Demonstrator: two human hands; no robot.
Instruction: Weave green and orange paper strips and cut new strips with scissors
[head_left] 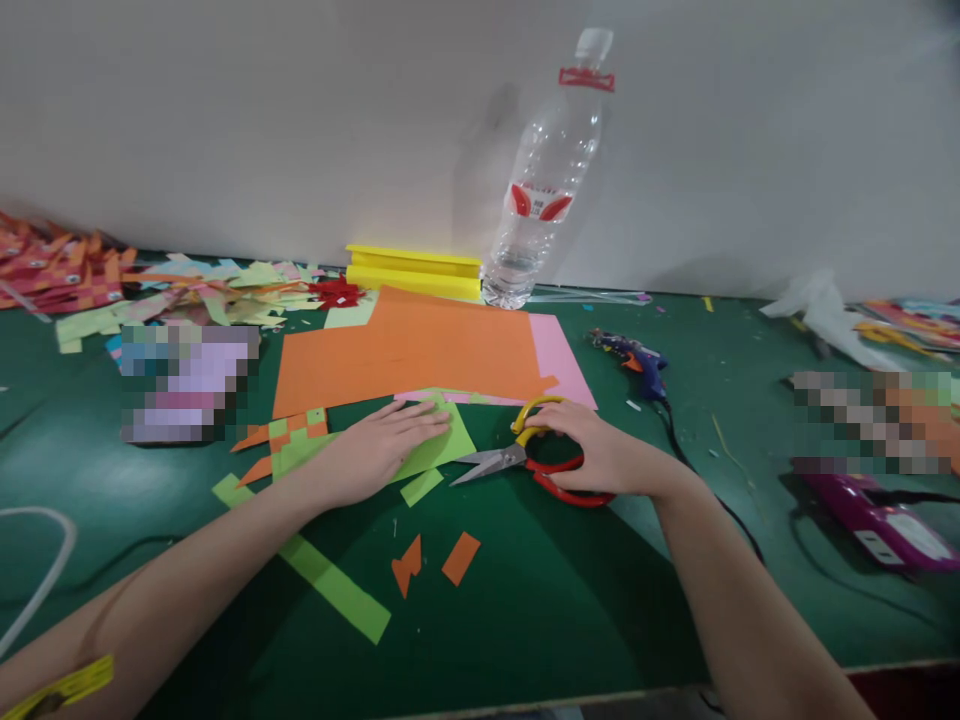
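Note:
My left hand (384, 445) lies flat, fingers stretched out, on a light green paper piece (459, 432). My right hand (596, 440) grips a pair of scissors (529, 450) by its red and yellow handles; the blades are a little apart and point left toward the green paper. Left of my left hand is a woven orange and green paper piece (296, 432) with pointed ends, partly covered. A long green strip (341, 592) runs below my left forearm. Close by lie a small green piece (422, 488), an orange rectangle (460, 558) and a jagged orange scrap (408, 567).
Behind my hands are orange sheets (420, 345) over a pink sheet (562, 360). A plastic bottle (544, 180) leans against the wall beside a yellow folded piece (412, 275). A corded blue glue gun (637, 362) and a purple power strip (874, 520) lie right. Paper strips (202, 290) pile back left.

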